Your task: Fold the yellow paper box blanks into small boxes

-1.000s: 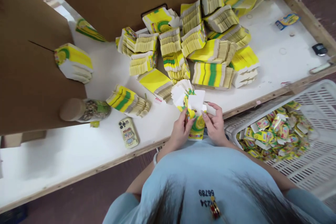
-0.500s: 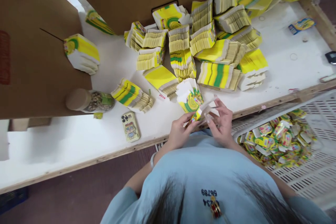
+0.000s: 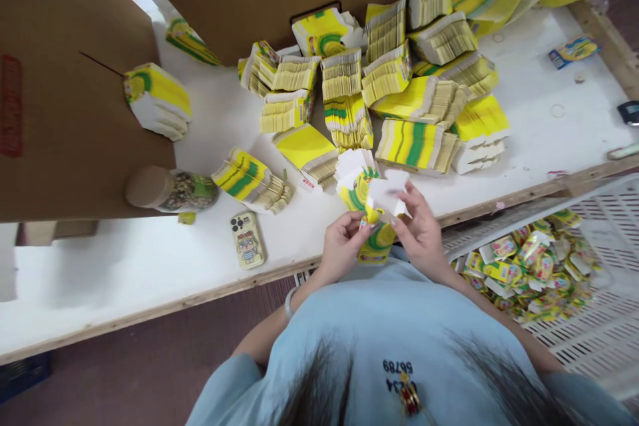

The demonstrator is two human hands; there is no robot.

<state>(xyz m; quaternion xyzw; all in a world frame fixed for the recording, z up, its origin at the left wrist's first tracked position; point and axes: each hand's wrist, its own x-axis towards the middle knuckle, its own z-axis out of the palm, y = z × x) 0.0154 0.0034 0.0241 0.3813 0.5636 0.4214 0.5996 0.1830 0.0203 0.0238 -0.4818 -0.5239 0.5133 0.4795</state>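
Note:
My left hand [image 3: 342, 244] and my right hand [image 3: 421, 229] together hold a small yellow and green printed carton [image 3: 375, 241] at the table's front edge. White flaps stick up from its top between my fingers. Just behind it, a fanned stack of flat carton blanks [image 3: 355, 176] lies on the white table [image 3: 150, 259]. Many bundles of the same flat yellow blanks [image 3: 409, 100] are piled further back.
A white slatted crate [image 3: 594, 326] holding several folded cartons [image 3: 524, 266] stands at my right. A phone [image 3: 248, 240] and a lidded jar on its side [image 3: 170, 191] lie at the left. Big brown cardboard sheets [image 3: 64, 80] rise behind and left.
The carton in my hands has turned from flat and edge-on to upright with its white flaps open on top. My hands stay at the table edge.

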